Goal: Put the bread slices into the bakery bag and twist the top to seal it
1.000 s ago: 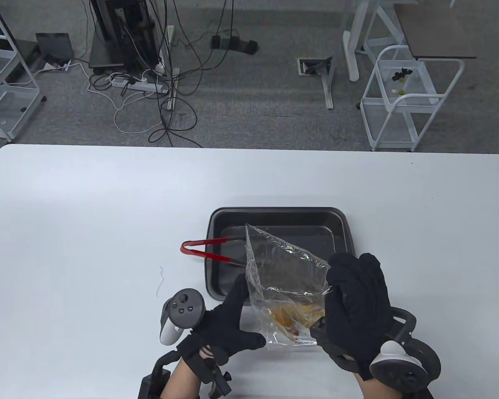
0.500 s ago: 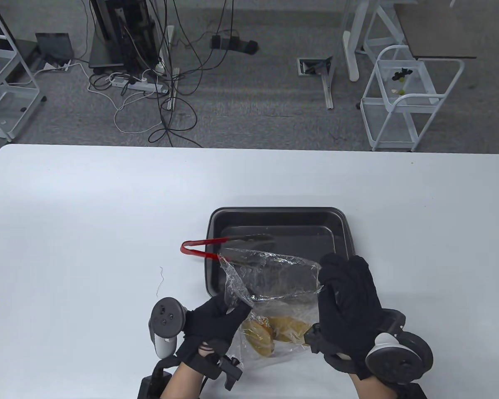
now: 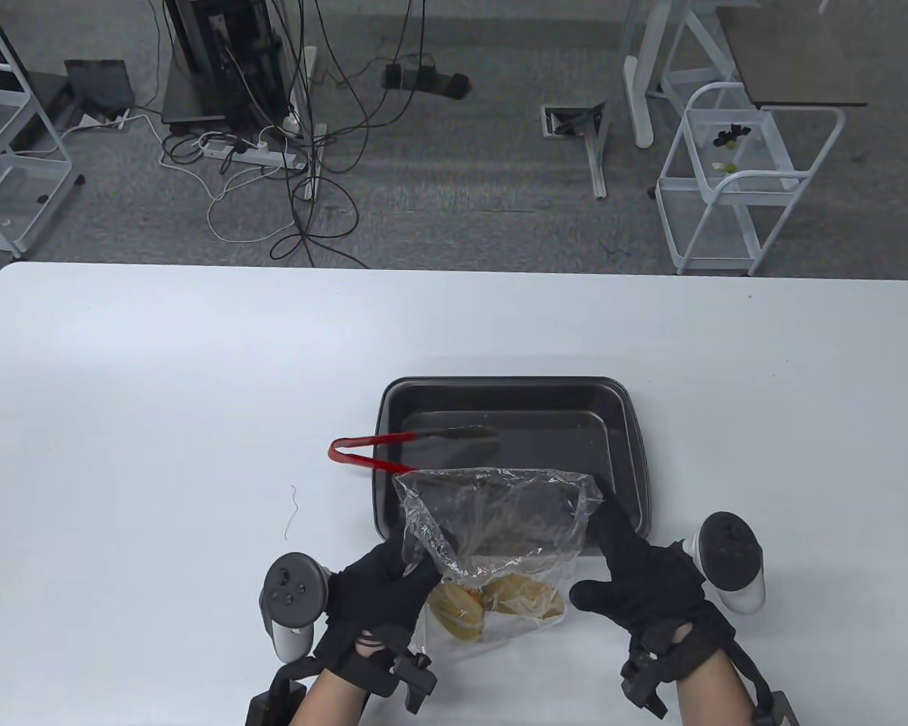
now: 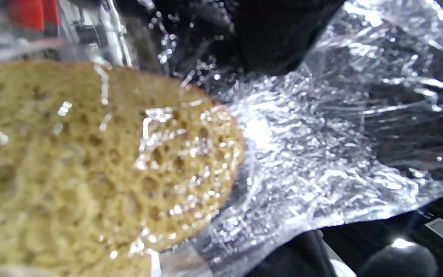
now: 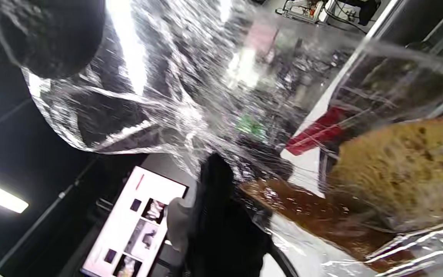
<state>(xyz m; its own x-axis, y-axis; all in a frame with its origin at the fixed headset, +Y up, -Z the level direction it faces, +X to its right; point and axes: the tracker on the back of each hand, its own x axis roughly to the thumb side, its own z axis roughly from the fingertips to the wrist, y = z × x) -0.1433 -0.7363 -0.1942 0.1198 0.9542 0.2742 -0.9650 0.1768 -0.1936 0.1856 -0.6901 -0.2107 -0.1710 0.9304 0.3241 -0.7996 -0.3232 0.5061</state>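
A clear bakery bag [image 3: 499, 529] stands near the front edge of the white counter [image 3: 159, 393], between the two hands. Its open top leans over the front of a dark baking tray [image 3: 628, 446]. Two bread slices [image 3: 492, 601] lie at the bottom of the bag, side by side and touching. In the left wrist view, one bread slice [image 4: 90, 165] shows big and brown behind the shiny plastic.

The left hand [image 3: 378, 597] pinches the left side of the bag with curled fingers. The right hand [image 3: 647, 582] reaches to the bag's right side with its fingers stretched out and the thumb pointing left. I cannot tell if it grips the plastic or only touches it.

Red tongs [image 3: 378, 450] rest across the tray's left rim, with the red bend out on the counter and the tips inside the tray. A thin twist tie [image 3: 293, 514] lies on the counter, left of the tray.
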